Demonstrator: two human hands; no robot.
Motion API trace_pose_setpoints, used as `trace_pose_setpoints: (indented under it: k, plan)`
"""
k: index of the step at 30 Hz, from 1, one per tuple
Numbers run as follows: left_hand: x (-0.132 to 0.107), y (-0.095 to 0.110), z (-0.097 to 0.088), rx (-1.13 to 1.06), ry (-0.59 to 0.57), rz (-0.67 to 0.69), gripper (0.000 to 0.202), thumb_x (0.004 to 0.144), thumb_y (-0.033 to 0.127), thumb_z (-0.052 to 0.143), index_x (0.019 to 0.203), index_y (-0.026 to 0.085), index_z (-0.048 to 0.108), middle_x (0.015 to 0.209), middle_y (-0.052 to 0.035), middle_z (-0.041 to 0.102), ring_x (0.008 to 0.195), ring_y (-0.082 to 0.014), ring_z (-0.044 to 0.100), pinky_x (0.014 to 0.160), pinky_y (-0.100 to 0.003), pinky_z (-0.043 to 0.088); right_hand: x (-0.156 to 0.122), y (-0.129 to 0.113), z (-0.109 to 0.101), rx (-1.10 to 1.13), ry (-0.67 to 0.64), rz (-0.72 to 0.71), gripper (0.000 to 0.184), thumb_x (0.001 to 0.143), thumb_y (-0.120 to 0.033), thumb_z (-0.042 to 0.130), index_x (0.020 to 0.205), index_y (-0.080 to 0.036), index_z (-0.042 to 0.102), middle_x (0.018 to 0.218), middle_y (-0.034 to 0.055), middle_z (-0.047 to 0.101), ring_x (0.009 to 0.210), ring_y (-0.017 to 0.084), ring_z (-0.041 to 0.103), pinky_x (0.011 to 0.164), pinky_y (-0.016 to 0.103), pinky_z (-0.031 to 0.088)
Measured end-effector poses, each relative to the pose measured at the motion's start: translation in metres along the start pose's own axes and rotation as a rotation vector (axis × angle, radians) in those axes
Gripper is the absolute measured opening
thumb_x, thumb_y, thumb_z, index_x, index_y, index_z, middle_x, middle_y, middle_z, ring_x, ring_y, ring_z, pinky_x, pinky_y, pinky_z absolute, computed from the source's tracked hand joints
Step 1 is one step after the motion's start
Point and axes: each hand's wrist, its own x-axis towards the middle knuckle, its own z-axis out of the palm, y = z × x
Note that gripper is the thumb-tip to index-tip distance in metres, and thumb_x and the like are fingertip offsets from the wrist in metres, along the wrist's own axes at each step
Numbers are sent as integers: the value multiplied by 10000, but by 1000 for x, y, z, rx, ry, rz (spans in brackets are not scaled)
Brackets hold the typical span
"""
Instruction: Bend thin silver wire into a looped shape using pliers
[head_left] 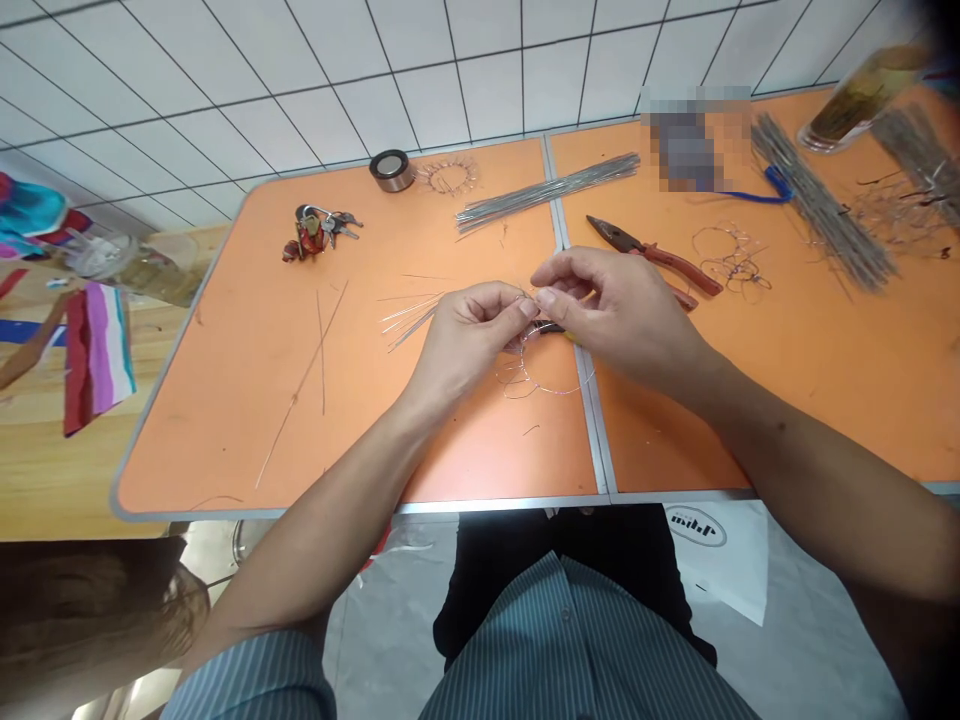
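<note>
Wire ring (559, 391) found at tabletop seam, 2 hands engaged

The ring lay below the fingertips, beside the metal seam (598, 440) of the orange tabletop (225, 380). Thumb and forefinger of the left hand (472, 335) were pinched closed, as were those of the right hand (626, 310); both appeared to grip the ring's upper wire, though its fineness prevented certainty. Red-handled pliers (652, 258) lay just beyond the right hand. 1 wire bundle (547, 193) lay farther back.

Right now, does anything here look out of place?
Nothing looks spilled, but two loose wires lie crossed on the left of the orange table, apart from the bundled wires, and a short bent wire lies nearer the front edge than the wire ring being handled; all look stray.
</note>
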Motion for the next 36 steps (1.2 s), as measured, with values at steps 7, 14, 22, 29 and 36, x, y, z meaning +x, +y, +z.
trace_pose_setpoints:
  k: [7, 14, 22, 29, 36]
  plan:
    - [3, 0, -7, -38, 133, -63, 238, 848, 401, 865, 769, 202, 761, 748, -11, 711, 651, -115, 617, 645, -241, 565, 0, 2, 1, 53, -95, 62, 66, 906, -229, 759, 843, -227, 777, 749, 12, 728, 696, 178, 636, 571, 321, 436]
    - [3, 0, -6, -98, 154, -28, 173, 844, 343, 851, 810, 205, 753, 752, 6, 700, 660, -104, 616, 671, -240, 557, 2, -3, 2, 79, -116, 117, 71, 904, -257, 776, 839, -232, 790, 719, -7, 689, 639, 154, 576, 567, 328, 399]
    - [2, 2, -4, -104, 162, 29, 277, 840, 409, 909, 815, 203, 725, 751, 8, 690, 644, -102, 600, 647, -242, 536, 1, 0, 7, 140, -91, 103, 110, 905, -318, 831, 957, -227, 796, 782, 3, 713, 686, 158, 615, 584, 313, 452]
    - [-4, 2, 4, 17, -6, 19, 399, 834, 560, 922, 778, 196, 769, 721, -23, 695, 659, -132, 608, 643, -277, 517, 1, -7, 5, 148, 9, 81, 90, 920, -290, 811, 907, -226, 749, 811, 28, 761, 719, 181, 676, 600, 319, 524]
    - [-4, 2, 6, 57, -66, 2, 376, 820, 548, 929, 790, 193, 808, 764, -48, 750, 678, -151, 646, 655, -290, 546, 1, -6, 5, 102, 6, 104, 139, 883, -231, 785, 798, -229, 675, 740, 21, 721, 688, 187, 662, 576, 326, 498]
